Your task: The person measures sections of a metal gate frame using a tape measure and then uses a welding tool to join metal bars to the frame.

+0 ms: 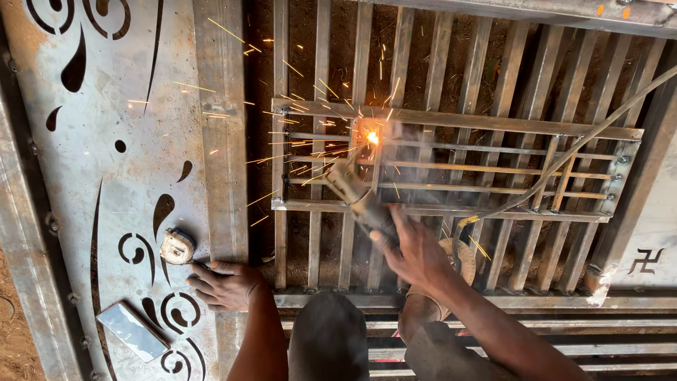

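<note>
Welding under way on a small rectangular grille frame (451,166) lying atop a larger barred gate (493,63). Right hand (416,254) closed around the electrode holder (363,201), rod tip burning at a bright arc (371,137) on the frame's upper left bars, sparks flying leftward. Left hand (226,286) resting half-curled on the cut-pattern steel sheet (120,176), gripping nothing, near a tape measure (176,247) and a phone (132,330). Judging by the layout, bars already placed; this joint in progress, others along the frame seemingly left.

Steel gate (224,176) bears grille frame (451,166), tape measure (177,247), phone (132,331).
</note>
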